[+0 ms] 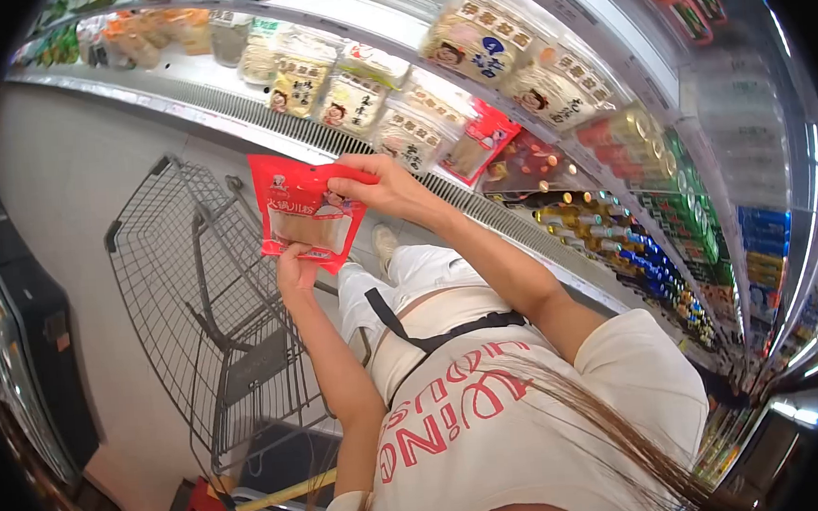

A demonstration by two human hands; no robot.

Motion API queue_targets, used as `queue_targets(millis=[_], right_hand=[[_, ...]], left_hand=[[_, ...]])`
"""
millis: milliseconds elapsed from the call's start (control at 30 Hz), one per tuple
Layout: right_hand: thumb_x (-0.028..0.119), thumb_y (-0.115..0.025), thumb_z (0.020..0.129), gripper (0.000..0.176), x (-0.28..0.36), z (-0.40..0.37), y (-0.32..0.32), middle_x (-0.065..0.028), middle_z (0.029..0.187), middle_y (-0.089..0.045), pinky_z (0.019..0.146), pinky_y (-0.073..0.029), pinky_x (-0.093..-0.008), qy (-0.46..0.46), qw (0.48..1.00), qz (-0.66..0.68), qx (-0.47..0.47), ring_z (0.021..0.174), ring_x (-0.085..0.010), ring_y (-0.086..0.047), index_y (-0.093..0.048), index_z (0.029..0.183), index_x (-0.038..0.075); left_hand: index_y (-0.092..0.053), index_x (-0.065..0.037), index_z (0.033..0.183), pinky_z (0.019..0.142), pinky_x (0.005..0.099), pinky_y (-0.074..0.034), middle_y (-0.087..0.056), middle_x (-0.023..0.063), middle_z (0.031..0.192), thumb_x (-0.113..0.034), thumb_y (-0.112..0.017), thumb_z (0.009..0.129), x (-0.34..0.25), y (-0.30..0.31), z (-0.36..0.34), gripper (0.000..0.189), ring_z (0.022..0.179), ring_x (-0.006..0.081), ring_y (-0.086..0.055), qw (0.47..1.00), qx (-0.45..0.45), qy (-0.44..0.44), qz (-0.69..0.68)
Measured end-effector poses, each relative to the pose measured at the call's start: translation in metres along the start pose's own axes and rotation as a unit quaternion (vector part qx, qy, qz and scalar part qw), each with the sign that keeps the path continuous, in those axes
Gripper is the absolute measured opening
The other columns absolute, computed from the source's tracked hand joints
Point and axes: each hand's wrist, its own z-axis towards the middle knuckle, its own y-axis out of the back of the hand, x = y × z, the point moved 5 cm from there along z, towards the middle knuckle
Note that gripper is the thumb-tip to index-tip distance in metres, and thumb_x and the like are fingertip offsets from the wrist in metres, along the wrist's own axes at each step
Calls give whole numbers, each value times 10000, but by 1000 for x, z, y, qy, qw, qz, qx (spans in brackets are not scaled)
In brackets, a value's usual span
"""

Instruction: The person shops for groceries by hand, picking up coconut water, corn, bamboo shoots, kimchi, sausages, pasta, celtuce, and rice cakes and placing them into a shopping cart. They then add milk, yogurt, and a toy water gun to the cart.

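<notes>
Red packet (304, 198) is held up in 2 hands, in front of the wearer's body and above the gap between a cart and a shelf. Farthest left, a dark cabinet (35, 344) stands well apart, across the floor. Next comes the wire cart (255, 368), close to the body on the left-arm side, probably put there so that it is within easy reach. The left hand (298, 272) has its fingers narrow on the packet's bottom edge, likely to steady the loose end; those behind it are hidden. To the right, the right hand (372, 187) pinches the upper right side, fingers closed there. With 2 grips at nearly opposite ends, the packet should be stopped from folding, and its printed front faces the wearer, lettering nearly upright. Beyond the hands, noodle packs (353, 101) stand on the shelf (209, 118), labels outward, presumably so that each kind can be told at a glance. A similar red pouch (482, 141) leans there among them. Farther right, bottles (604, 234) are set in close rows, and green cans (698, 228) are stacked in blocks, which probably saves room.
</notes>
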Motion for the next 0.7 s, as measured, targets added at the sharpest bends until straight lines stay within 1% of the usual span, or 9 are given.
queue_targets(millis=[67, 167, 200, 233, 300, 400, 500, 600, 700], right_hand=[[205, -646, 858, 209, -15, -33, 37, -79, 817, -685, 727, -473, -293, -15, 984, -158, -77, 782, -185, -620, -687, 995, 52], [138, -618, 795, 138, -50, -89, 81, -145, 784, -658, 659, -487, -383, 14, 893, -395, -215, 751, -351, -615, -702, 895, 91], [137, -611, 796, 130, -62, -106, 94, -149, 794, -657, 658, -482, -411, -23, 878, -416, -235, 752, -360, -615, -691, 886, 88], [137, -603, 797, 123, -70, -120, 106, -153, 803, -657, 657, -477, -438, -58, 861, -438, -252, 753, -368, -615, -680, 878, 86], [118, -591, 831, 128, -83, -144, 128, -180, 805, -648, 663, -465, -434, -99, 852, -407, -316, 763, -370, -615, -664, 921, 62], [89, -568, 858, 139, -108, -161, 165, -205, 815, -640, 683, -466, -426, -113, 841, -359, -389, 783, -380, -617, -637, 968, 38], [67, -527, 873, 112, -141, -160, 198, -244, 850, -618, 699, -463, -452, -86, 841, -303, -439, 838, -425, -602, -596, 945, 16], [72, -520, 881, 115, -166, -147, 225, -241, 859, -616, 706, -470, -427, -94, 839, -260, -469, 834, -423, -601, -585, 959, 19], [73, -513, 887, 115, -194, -138, 245, -222, 875, -619, 711, -473, -404, -79, 825, -272, -490, 821, -398, -612, -578, 970, 26]], left_hand=[[-454, -6, 1272, 1051, 515, -379, -529, 155, 1268, 106, -457, 686, 51, -8, 36, 596, 1187, 330, -511, 997, -8, 72, 32], [-471, -8, 1244, 1029, 521, -396, -540, 170, 1225, 80, -458, 729, 147, -9, 90, 522, 1170, 334, -513, 975, 56, 216, 4], [-473, -6, 1237, 1021, 528, -399, -548, 176, 1200, 66, -457, 745, 174, -11, 100, 497, 1157, 337, -518, 964, 78, 252, 26], [-480, -20, 1235, 1023, 526, -393, -539, 167, 1213, 54, -462, 760, 193, -24, 98, 481, 1170, 339, -504, 957, 54, 285, 34], [-493, -48, 1232, 1027, 520, -380, -520, 149, 1239, 29, -470, 790, 230, -57, 97, 449, 1198, 342, -475, 940, 12, 339, 44], [-411, -144, 1353, 1048, 499, -344, -425, 99, 1352, 7, -485, 821, 264, -112, 91, 558, 1260, 333, -413, 929, -1, 349, 125], [-219, -272, 1472, 1068, 473, -309, -287, 34, 1460, 17, -491, 830, 315, -132, 108, 755, 1311, 328, -348, 931, -3, 359, 69], [-39, -340, 1500, 1079, 477, -296, -231, 4, 1490, 65, -469, 819, 339, -156, 117, 901, 1318, 335, -341, 929, 85, 351, 80], [-17, -375, 1498, 1085, 482, -281, -165, -14, 1541, 105, -450, 804, 338, -177, 118, 948, 1365, 340, -282, 934, 120, 334, 34]])
